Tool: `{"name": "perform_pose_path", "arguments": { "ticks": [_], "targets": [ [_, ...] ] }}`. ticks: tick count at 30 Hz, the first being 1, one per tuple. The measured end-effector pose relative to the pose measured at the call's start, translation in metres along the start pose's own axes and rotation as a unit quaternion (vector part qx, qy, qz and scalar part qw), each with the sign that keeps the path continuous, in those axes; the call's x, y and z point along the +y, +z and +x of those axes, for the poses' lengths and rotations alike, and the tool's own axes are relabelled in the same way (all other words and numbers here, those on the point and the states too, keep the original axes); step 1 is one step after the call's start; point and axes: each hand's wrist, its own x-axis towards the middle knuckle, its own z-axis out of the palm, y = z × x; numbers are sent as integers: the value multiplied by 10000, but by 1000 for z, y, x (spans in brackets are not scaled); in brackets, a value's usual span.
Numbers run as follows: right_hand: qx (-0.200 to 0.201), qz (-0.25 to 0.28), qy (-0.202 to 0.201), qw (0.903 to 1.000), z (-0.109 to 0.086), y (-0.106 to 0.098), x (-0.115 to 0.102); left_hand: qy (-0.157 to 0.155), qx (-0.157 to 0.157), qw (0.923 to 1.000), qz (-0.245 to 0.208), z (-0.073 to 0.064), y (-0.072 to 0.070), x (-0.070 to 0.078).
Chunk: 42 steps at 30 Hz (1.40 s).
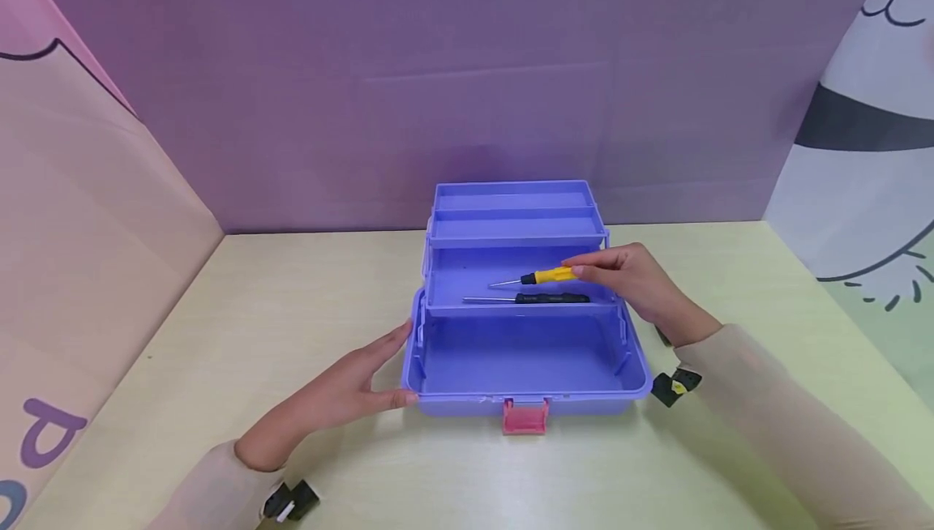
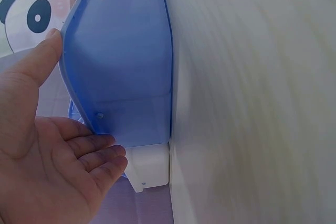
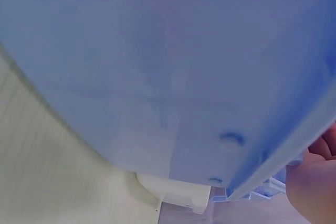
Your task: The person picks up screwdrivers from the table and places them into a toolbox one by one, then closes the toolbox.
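A purple-blue toolbox [image 1: 527, 407] stands with its lid raised and its trays showing. My right hand [image 1: 633, 283] pinches the yellow handle of a screwdriver [image 1: 552, 275] over the middle tray [image 1: 467, 262], its thin shaft pointing left. Just below it, a black-handled screwdriver [image 1: 552, 298] lies along that tray's front edge. At the box's left side, my left hand [image 1: 350, 384] touches the rim with its thumb and fingers spread; the left wrist view shows its loose fingers [image 2: 102, 153] against the side wall. The right wrist view catches only part of my right hand [image 3: 315, 182], with the held screwdriver hidden.
A pink latch [image 1: 524, 417] hangs at the front of the toolbox. Pale wood-grain tabletop [image 1: 292, 295] surrounds the box. Behind stands a purple backdrop [image 1: 438, 92], with printed panels on both sides. A wrist camera [image 1: 675, 386] sits beside the box's right side.
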Motion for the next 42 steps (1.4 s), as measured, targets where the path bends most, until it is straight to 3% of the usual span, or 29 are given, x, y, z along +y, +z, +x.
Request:
{"name": "perform_pose_path", "arguments": {
  "ticks": [9,16,26,42],
  "targets": [
    [-207,-396,101,9989,1,1,-3,-27,-25,10000,-30,-1,1,-2],
    [-435,-974,-484,9931,3,3,-4,-13,10,10000,-24,-2,1,-2],
    [-550,-1480,-939,9830,5,8,-7,-14,8,10000,-64,-3,0,-2],
    [-549,-1783,-1026,9771,2,11,-10,-8,31,10000,-39,-2,0,-4]
  ]
}}
